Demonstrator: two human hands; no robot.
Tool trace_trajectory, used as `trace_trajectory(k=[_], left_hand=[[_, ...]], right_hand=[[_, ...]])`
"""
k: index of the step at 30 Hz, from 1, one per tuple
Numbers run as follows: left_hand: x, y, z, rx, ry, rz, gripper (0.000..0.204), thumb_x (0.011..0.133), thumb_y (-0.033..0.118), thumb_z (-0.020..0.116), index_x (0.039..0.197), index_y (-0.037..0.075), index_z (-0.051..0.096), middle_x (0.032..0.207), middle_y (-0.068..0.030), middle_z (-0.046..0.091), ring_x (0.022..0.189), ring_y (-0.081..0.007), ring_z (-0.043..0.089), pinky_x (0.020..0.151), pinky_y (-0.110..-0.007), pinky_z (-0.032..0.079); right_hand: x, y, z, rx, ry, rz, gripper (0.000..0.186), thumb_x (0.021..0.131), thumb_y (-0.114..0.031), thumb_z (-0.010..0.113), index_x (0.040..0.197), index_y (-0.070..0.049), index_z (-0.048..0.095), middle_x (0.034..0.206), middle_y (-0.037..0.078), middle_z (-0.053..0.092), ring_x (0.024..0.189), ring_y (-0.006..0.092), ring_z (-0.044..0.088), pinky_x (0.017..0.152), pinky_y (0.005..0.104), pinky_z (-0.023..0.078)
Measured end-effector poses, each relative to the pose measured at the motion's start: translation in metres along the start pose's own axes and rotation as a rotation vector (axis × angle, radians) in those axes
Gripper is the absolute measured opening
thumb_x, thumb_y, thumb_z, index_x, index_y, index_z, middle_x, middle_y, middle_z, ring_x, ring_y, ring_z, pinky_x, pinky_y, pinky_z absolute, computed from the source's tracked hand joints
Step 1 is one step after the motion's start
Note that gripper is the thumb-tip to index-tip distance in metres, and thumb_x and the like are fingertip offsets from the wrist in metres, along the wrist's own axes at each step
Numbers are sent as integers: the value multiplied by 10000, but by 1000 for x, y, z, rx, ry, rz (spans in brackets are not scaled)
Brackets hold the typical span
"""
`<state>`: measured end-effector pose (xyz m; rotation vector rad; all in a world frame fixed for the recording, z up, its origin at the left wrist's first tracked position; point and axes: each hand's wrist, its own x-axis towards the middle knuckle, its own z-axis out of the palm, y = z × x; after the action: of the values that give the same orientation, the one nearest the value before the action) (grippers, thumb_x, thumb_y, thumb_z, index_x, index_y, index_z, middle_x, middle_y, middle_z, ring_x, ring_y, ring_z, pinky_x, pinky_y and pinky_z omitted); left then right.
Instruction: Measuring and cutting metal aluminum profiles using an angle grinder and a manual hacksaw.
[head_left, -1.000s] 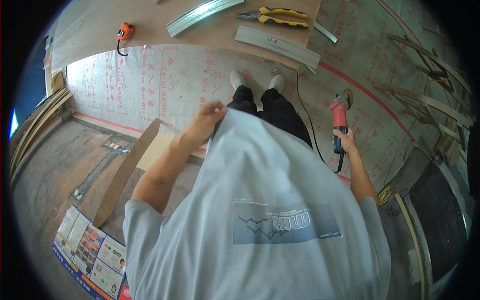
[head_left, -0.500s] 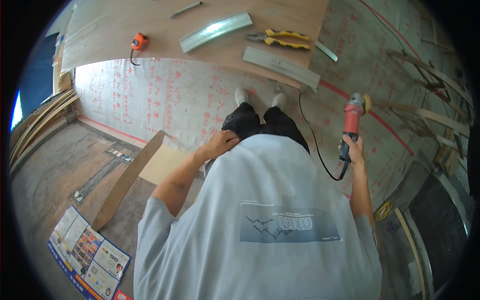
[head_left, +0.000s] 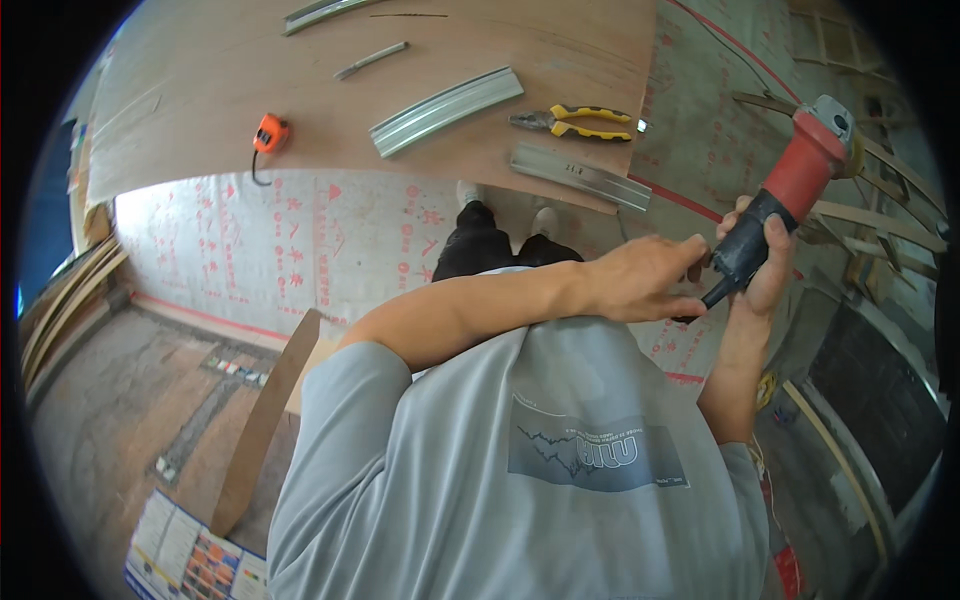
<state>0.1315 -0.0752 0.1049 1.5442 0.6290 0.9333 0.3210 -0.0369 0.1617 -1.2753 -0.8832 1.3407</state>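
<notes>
The right hand (head_left: 765, 280) is clamping its grip around the black handle of a red angle grinder (head_left: 800, 175), thumb and fingers wrapping it from both sides. The left hand (head_left: 638, 280) is crossing in front of the shirt (head_left: 450, 450), its fingertips sitting at the handle's tail where the cord (head_left: 716, 293) is leaving; whether that grip is pinching the cord or only touching it, I cannot tell. The step in hand is looking like handling the tool at its cord end rather than cutting. Any next move is calling for a steady right grip, with the cord and left fingers staying clear of the yellowish disc (head_left: 856, 157).

The grinder is hanging in the air to the person's right, off the counter (head_left: 220, 70), its head tilting up and away. On the counter, yellow-handled pliers (head_left: 590, 130) are lying between a curved metal channel (head_left: 447, 110) and a shorter channel piece (head_left: 580, 177); an orange tape measure (head_left: 271, 133) is resting farther left. Beyond, wooden frames (head_left: 880, 220) are standing at the right.
</notes>
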Motion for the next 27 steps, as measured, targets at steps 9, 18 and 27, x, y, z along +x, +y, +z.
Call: trace_trajectory(k=[9,18,27], left_hand=[[10,-6,-37,-78,-341,-79,378,934,318,724,1053,14,535,857,-161,668,827,-390,670,689,-466,507],[22,-37,-84,-870,-32,-421,493,893,53,653,1369,27,524,1302,-78,613,1175,-236,586,1016,-363,487],[-29,-128,-70,972,-128,-170,584,814,188,780,1347,83,565,1307,-109,579,1300,-310,483,1063,-475,371]], right_hand=[[-32,1,41,-83,156,18,479,861,-315,728,1146,25,549,919,138,650,722,210,670,644,330,550],[-22,7,58,-463,93,57,519,798,-224,800,1202,-5,558,909,62,663,781,123,654,694,286,541],[19,4,-29,-425,-80,45,475,786,-262,828,1094,-12,567,817,44,646,666,121,633,619,281,522]])
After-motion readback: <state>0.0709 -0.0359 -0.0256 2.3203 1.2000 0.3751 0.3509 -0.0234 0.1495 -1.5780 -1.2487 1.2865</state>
